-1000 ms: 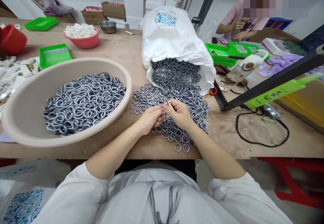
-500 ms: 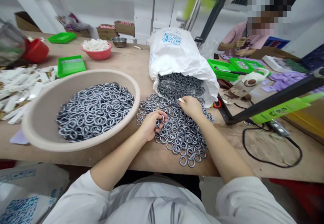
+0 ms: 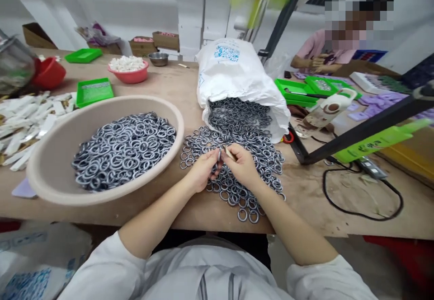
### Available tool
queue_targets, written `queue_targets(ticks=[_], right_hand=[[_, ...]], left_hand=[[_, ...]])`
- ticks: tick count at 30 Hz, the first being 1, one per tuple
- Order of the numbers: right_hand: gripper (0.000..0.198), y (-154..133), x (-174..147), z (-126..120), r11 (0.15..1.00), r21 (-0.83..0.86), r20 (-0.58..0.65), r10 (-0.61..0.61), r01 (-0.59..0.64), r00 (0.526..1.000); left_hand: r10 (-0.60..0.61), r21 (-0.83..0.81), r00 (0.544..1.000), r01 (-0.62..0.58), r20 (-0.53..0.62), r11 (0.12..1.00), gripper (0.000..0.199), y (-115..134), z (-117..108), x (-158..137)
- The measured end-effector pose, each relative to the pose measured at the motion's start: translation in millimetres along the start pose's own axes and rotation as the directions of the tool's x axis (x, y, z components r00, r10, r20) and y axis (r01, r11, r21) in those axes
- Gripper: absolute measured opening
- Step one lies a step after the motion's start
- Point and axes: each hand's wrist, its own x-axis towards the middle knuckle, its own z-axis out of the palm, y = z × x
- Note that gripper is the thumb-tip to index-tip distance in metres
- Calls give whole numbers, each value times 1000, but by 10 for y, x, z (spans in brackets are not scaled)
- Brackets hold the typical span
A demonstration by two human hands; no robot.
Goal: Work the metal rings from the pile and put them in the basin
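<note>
My left hand [image 3: 203, 170] is closed around grey rings [image 3: 214, 168], held at the fingertips over the edge of a loose pile. Right against it, my right hand [image 3: 243, 166] pinches a small pale stick-like tool [image 3: 229, 154], its kind unclear. The fingertips of both hands meet at one ring, and the fingers partly hide the contact. Under and around the hands spreads the pile of grey rings [image 3: 237, 196] on the table. Behind it a white sack [image 3: 242, 72] lies on its side, its mouth facing me with more rings inside.
A large beige basin [image 3: 50, 164] of grey rings stands left of my hands. White strips [image 3: 20, 124], green trays [image 3: 95, 91] and a red bowl [image 3: 130, 76] lie beyond. At right are a black metal frame [image 3: 339, 146], a cable [image 3: 325, 196] and a bottle [image 3: 325, 110]. Another person [image 3: 328, 49] sits back right.
My right hand has moved left and toward me from the rings near the sack's mouth, and now meets my left hand. The left hand stays nearly in place with its rings.
</note>
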Motion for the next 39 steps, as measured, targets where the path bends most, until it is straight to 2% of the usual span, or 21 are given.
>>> queue_targets(ticks=[4,7,11,15,20,24,27,30,33,37,39], right_hand=[[15,36,6,-55,997,66,-8,-43,44,999],[19,34,9,-91,989,111,39,-106,101,994],[30,-6,-4,-78,988,79,-9,-129,129,992],[31,-31,1,-72,985,143,5,-103,101,995],[33,-24,12,-59,966,255,30,-62,53,998],[40,-21,17,4,872,475,134,61,-118,989],[39,-35,58,-16,825,547,55,138,-145,989],[35,-66,149,-202,724,667,-42,271,-175,962],[30,-99,285,-572,619,768,-108,377,-163,920],[27,-122,455,-1100,619,785,-341,397,25,852],[28,-90,478,-1217,628,773,-421,392,97,818]], left_hand=[[2,14,1000,-2,-25,1000,53,25,12,-38],[22,-1,997,-22,-72,1000,56,45,19,-39],[42,58,993,-36,-106,998,55,28,45,-55],[34,121,997,-26,-65,992,57,6,67,-97],[7,122,998,0,-57,992,57,50,88,-141],[-24,114,999,29,-46,993,56,94,94,-163],[-45,120,998,49,-33,992,53,106,87,-166],[-58,103,998,61,-32,993,52,113,80,-159],[-47,76,998,51,-52,996,50,127,79,-152],[-48,68,995,53,-85,996,50,139,76,-153],[-54,70,994,60,-96,996,49,137,72,-154]])
